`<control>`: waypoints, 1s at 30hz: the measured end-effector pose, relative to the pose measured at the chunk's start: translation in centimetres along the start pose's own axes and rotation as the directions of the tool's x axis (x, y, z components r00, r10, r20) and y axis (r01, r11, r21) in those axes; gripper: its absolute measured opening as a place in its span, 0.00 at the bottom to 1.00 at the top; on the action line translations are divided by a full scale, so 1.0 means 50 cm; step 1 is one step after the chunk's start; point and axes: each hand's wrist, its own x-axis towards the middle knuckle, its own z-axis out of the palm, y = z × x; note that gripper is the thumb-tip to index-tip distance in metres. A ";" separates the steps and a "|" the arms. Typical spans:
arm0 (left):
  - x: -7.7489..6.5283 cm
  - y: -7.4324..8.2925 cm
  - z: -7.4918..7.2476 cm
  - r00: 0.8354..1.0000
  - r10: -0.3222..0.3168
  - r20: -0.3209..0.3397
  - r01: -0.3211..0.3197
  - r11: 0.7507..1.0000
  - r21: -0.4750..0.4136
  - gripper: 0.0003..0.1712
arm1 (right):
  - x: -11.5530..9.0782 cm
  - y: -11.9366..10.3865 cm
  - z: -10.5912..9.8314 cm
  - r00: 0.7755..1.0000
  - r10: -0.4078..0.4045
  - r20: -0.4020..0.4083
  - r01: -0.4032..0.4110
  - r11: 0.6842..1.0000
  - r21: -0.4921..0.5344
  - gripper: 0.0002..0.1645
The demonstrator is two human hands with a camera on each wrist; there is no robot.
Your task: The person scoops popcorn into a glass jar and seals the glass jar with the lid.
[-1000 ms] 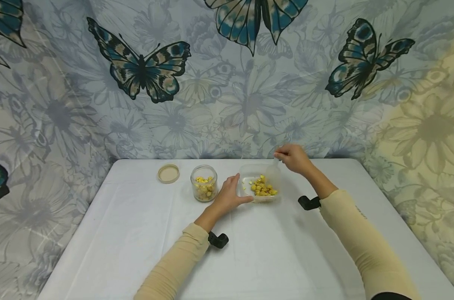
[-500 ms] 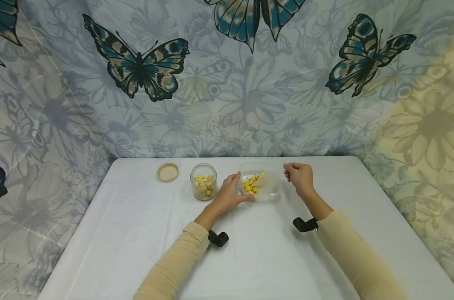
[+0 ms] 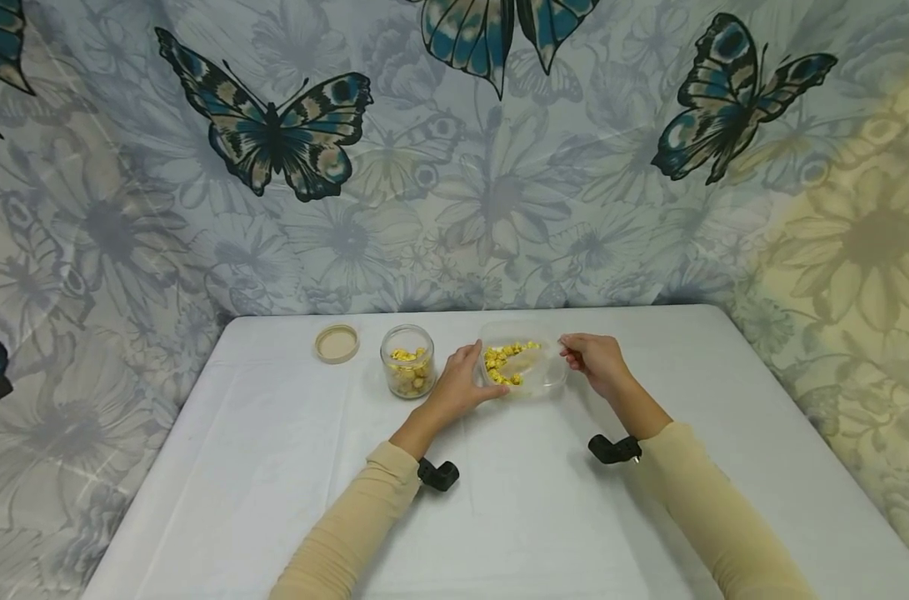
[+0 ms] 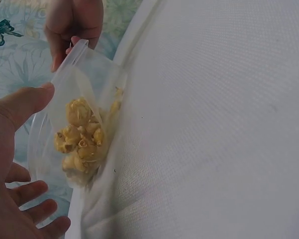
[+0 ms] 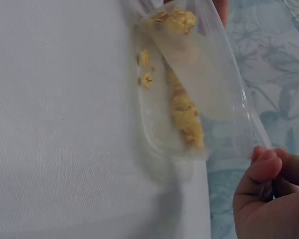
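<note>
A clear plastic container (image 3: 547, 383) holds yellow popcorn (image 3: 499, 363), gathered mostly on its left side. My left hand (image 3: 457, 387) rests against the container's left side, thumb near the front corner and fingers spread along the wall. In the left wrist view those fingers (image 4: 32, 191) look fairly straight. My right hand (image 3: 598, 364) is at the container's right edge. Its thumb and fingertips pinch the thin end of a translucent spoon-like utensil (image 5: 199, 84), whose broad part lies inside over the popcorn. Its exact shape is blurred. Left of the container stands a glass jar (image 3: 407, 385), partly filled with popcorn.
A round beige lid (image 3: 337, 344) lies at the back left, beside the jar. White cloth covers the table (image 3: 499, 508); its back edge runs close behind the container. A butterfly-patterned cloth (image 3: 499, 208) hangs behind.
My right hand has come down and nearer, to the container's right side, and the utensil has swept the popcorn leftward. My left hand stays at the container.
</note>
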 end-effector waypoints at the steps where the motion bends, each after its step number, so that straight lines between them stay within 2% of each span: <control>1: 0.000 0.001 -0.001 1.000 0.000 -0.002 0.000 1.000 0.002 0.57 | 0.001 -0.003 0.000 1.000 0.009 0.005 -0.009 1.000 0.007 0.09; 6: 0.001 0.004 -0.005 1.000 0.006 -0.003 -0.006 1.000 -0.006 0.57 | 0.003 -0.010 0.008 0.996 0.061 -0.060 -0.058 0.997 0.051 0.14; 10: 0.001 0.004 -0.006 1.000 0.005 -0.005 -0.005 1.000 -0.007 0.57 | 0.001 -0.008 0.016 0.986 0.104 -0.130 -0.093 0.991 0.092 0.14; 15: 0.000 0.001 -0.003 1.000 0.017 -0.009 -0.017 1.000 -0.008 0.57 | -0.005 -0.004 0.023 0.975 0.139 -0.173 -0.116 0.984 0.136 0.13; 21: -0.003 -0.001 -0.004 1.000 0.022 -0.007 -0.023 0.998 -0.054 0.56 | -0.011 0.001 0.028 0.965 0.187 -0.186 -0.161 0.976 0.148 0.09; 30: -0.004 -0.001 -0.004 1.000 0.012 0.003 -0.012 0.998 -0.068 0.56 | -0.014 -0.003 0.022 0.959 0.228 -0.168 -0.191 0.959 0.208 0.07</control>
